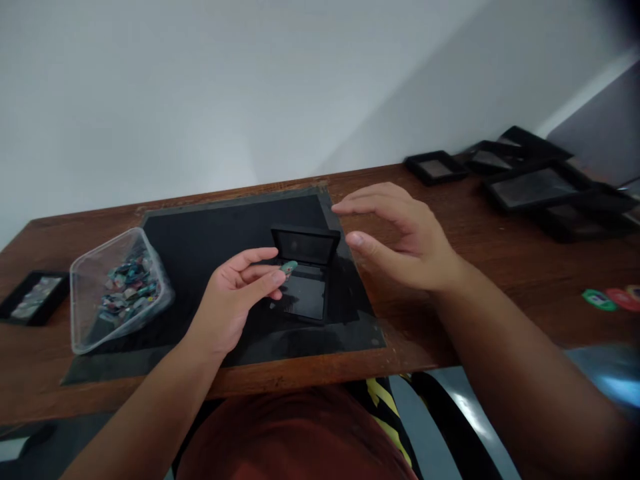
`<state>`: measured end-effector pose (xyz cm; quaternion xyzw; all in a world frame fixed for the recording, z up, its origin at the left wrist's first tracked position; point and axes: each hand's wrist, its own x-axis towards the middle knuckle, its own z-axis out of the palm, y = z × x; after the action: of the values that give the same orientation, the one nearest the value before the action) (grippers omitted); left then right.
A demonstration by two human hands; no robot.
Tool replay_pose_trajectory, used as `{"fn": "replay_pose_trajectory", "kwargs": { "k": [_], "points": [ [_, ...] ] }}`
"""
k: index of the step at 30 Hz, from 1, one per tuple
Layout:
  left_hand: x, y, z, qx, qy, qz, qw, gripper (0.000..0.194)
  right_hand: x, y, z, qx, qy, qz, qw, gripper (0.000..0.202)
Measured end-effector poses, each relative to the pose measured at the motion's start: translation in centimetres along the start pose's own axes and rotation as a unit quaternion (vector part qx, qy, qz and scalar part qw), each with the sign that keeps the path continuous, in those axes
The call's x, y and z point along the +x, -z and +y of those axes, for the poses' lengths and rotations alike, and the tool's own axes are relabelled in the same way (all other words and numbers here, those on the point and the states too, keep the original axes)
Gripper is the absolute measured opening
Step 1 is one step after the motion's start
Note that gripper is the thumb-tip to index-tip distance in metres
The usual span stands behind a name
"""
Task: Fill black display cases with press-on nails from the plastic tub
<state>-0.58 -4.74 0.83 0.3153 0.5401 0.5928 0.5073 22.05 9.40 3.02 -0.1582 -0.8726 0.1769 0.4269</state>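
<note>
My left hand (240, 290) pinches a small green piece (289, 267) between thumb and fingers, over the left side of an open black box (306, 293). The box lies on a black mat (200, 247) with its lid (306, 245) raised at the back. Above and to the right of the box, my right hand (400, 233) hovers with thumb and fingers apart and nothing between them. At the left edge of the mat stands a clear plastic tub (83, 300) holding several small coloured pieces (130, 287).
A black case with pale contents (37, 297) lies at the far left. Several black frames (540, 187) are piled at the back right, beside a single one (435, 167). Round green and red items (599, 299) lie at the right edge. A wall (225, 100) rises behind.
</note>
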Motion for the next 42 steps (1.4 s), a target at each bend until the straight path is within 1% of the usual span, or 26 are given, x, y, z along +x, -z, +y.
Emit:
{"fn": "replay_pose_trajectory", "kwargs": {
  "k": [3, 6, 12, 15, 18, 20, 22, 24, 27, 31, 35, 39, 42],
  "points": [
    [0.1, -0.1, 0.2, -0.035, -0.004, 0.02, 0.999, 0.038, 0.2, -0.4, -0.9, 0.002, 0.026, 0.037, 0.999, 0.021],
    [-0.1, -0.3, 0.1, -0.046, -0.009, 0.023, 0.999, 0.036, 0.3, -1.1, -1.3, -0.001, 0.058, 0.041, 0.997, 0.019],
    [-0.7, -0.4, -0.1, -0.036, -0.017, -0.023, 0.999, 0.03, 0.2, -2.2, -1.2, -0.017, 0.145, 0.024, 0.989, 0.005],
    [-0.9, -0.5, -0.2, 0.006, -0.035, -0.052, 0.998, 0.025, 0.1, -2.5, -1.5, -0.005, 0.171, 0.022, 0.985, 0.013],
    [-0.9, -0.6, -0.4, 0.041, -0.055, -0.06, 0.996, 0.02, -0.1, -2.6, -1.7, 0.022, 0.169, -0.011, 0.985, 0.016],
    [-0.8, -0.6, -0.5, 0.055, -0.069, -0.051, 0.995, 0.017, -0.2, -2.6, -1.7, 0.033, 0.159, -0.036, 0.986, 0.016],
    [-0.7, -0.6, -0.6, 0.062, -0.079, -0.042, 0.994, 0.017, -0.2, -2.6, -1.6, 0.032, 0.152, -0.048, 0.987, 0.013],
    [-0.7, -0.5, -0.7, 0.063, -0.078, -0.044, 0.994, 0.018, -0.3, -2.5, -1.6, 0.026, 0.15, -0.052, 0.987, 0.01],
    [-0.7, -0.6, -0.7, 0.055, -0.065, -0.06, 0.995, 0.019, -0.2, -2.6, -1.7, 0.021, 0.153, -0.062, 0.986, 0.001],
    [-0.8, -1.0, -0.7, 0.046, -0.053, -0.085, 0.994, 0.021, -0.3, -2.6, -1.9, 0.011, 0.166, -0.074, 0.983, 0.016],
    [-0.8, -1.2, -0.9, 0.055, -0.048, -0.087, 0.994, 0.023, -0.3, -2.6, -2.1, -0.02, 0.179, -0.078, 0.98, 0.025],
    [-0.8, -1.1, -0.9, 0.045, -0.041, -0.096, 0.994, 0.023, -0.3, -2.8, -2.4, -0.028, 0.195, -0.079, 0.977, 0.025],
    [-0.8, -1.1, -0.8, 0.031, -0.048, -0.094, 0.994, 0.021, -0.5, -2.9, -2.6, -0.05, 0.195, -0.076, 0.977, 0.027]
  ]
}}
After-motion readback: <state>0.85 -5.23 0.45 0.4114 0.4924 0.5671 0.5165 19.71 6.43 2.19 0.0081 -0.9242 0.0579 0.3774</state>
